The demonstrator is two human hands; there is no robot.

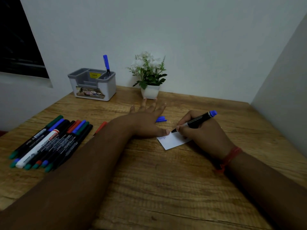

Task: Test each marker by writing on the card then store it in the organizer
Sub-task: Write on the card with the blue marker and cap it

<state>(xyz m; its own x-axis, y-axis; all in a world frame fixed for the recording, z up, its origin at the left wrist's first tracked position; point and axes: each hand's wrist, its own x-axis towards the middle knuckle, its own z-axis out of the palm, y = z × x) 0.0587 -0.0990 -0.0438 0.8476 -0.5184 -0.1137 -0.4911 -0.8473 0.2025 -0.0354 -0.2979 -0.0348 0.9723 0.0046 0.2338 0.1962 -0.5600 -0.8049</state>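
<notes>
right hand (pixel 197 131): I see it pinching the blue marker (pixel 196 121) near its tip end, fingers curled round the barrel, nib down on the card

left hand (pixel 146 120): flat, fingers straight and spread on the desk (pixel 149 180), thumb tip pressing the card's near-left corner to pin it

card (pixel 172 141): small white slip, lies between the two hands, under the right fingertips; one blue scribble already near the thumb-side edge

marker axis: long axis runs from the nib at my right fingertips up and away to the right, blue butt end highest, steeply tilted

loose cap (pixel 161 120): blue, on the desk just beyond the left thumb, between both hands; left hand is nearer to it, I'd grab it with that one

step: my read is test-writing in progress, capping and storing not yet done

organizer (pixel 92 83): grey and white, far-left of both hands, well apart from the right fingers; one blue pen (pixel 106 64) stands upright in its back-right compartment

next move: the marker must cross over the left forearm's side to reach it, so cap first

untested pile (pixel 49 141): markers lying side by side left of the left forearm, a red one (pixel 101 127) partly hidden behind that arm
</notes>
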